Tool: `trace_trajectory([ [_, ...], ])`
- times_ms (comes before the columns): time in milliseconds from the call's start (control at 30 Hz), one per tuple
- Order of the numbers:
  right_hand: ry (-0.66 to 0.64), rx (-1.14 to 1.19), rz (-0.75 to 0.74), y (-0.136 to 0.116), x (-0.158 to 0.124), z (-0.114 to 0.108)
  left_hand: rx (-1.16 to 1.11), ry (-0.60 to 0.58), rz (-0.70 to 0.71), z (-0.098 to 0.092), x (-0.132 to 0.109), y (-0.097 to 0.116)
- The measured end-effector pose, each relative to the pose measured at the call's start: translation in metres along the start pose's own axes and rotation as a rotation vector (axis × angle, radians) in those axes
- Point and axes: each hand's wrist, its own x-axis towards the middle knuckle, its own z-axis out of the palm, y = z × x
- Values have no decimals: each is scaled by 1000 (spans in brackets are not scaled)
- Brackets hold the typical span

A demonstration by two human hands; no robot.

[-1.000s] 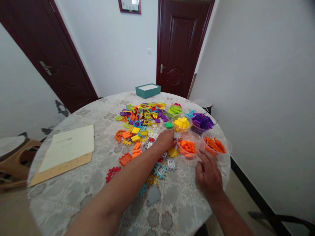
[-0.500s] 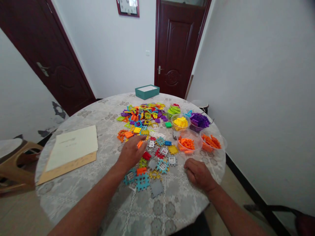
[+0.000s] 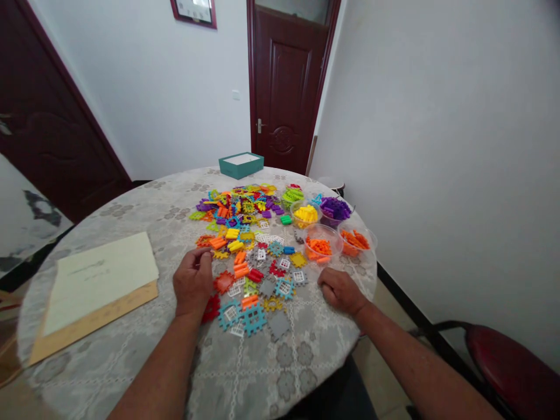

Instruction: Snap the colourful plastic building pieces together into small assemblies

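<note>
Left hand (image 3: 192, 283) lay curled beside plastic building tiles (image 3: 254, 274), its hold unclear; right hand (image 3: 340, 290) rested fisted on the bench (image 3: 131, 221), nothing showing in it.

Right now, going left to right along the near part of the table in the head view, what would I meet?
Sheet of paper → left hand → blue grid piece → grey flat piece → right hand → red chair seat, off the table.
</note>
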Motion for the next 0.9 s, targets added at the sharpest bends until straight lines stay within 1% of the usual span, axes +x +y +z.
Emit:
trace_trajectory([
  [133, -6, 2, 20, 1, 1, 0, 70, -1, 118, 3, -4, -3],
  [300, 10, 6, 57, 5, 1, 1, 120, -12, 166, 9, -6, -7],
  [500, 20, -39, 65, 6, 0, 4, 142, 7, 168, 3, -6, -7],
  [667, 3, -46, 79, 5, 2, 2, 165, 50, 207, -4, -3, -3],
  [833, -4, 1, 59, 1, 1, -2, 195, 93, 174, -6, 3, -5],
  [900, -3, 17, 49, 0, 1, -3, 198, 90, 160, -8, 6, -8],
])
